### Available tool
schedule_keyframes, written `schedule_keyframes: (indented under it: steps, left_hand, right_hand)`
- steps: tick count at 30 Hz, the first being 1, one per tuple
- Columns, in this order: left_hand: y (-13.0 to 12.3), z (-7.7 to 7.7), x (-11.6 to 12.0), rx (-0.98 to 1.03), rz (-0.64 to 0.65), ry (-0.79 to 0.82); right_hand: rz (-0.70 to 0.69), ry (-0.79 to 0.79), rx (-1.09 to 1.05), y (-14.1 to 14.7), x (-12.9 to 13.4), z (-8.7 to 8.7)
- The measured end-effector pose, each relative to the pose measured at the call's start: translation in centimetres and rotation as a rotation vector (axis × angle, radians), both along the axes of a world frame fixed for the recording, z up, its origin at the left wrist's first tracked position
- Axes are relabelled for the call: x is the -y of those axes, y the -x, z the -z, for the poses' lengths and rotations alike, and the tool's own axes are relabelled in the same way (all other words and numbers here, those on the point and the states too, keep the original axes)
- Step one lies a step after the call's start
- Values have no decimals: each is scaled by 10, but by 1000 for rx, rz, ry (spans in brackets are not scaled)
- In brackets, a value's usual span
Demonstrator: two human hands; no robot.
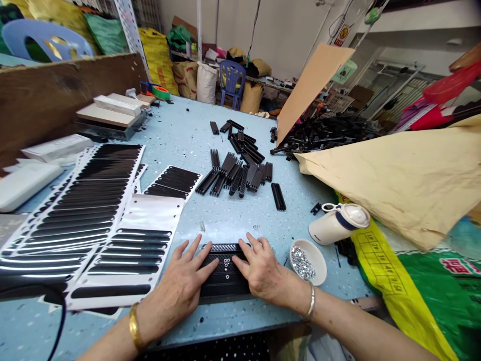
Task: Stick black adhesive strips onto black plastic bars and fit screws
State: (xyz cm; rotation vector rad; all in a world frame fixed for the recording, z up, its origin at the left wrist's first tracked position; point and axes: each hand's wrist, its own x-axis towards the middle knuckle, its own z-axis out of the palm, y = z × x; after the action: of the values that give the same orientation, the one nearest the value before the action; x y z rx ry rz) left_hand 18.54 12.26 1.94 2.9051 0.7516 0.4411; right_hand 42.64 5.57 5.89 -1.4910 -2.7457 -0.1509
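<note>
A set of black textured parts [225, 283] lies side by side at the table's front edge. Several small silver nuts [226, 262] rest on top, near the middle. My left hand [186, 278] lies over the left end of the black parts, fingers spread, with the thumb pointing in toward the nuts. Over the right end, my right hand [261, 268] rests with its fingers apart and touching the parts' upper edge. Neither hand grips anything. A white bowl [319, 263] holding many silver nuts [303, 261] stands just right of my right hand.
Sheets of black adhesive strips [86, 200] cover the table's left side. A loose heap of black parts [240, 170] lies farther back. At the right are a white bottle [332, 226], brown paper [398, 170], cardboard [310, 90] and a black pile [326, 131].
</note>
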Motion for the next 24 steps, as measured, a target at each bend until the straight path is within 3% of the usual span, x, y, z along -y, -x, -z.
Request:
schedule_keyframes:
  steps: [8, 13, 20, 24]
  left_hand:
    - [1, 6, 1, 23, -13, 23]
    - [2, 9, -1, 47, -8, 24]
    - [1, 8, -1, 34, -1, 15]
    - [2, 8, -1, 32, 0, 14]
  right_hand:
    - [74, -3, 37, -30, 16, 8]
    - [113, 28, 63, -32, 20, 10]
    - [-65, -4, 132, -21, 20, 2]
    - [-83, 28, 136, -29, 13, -8]
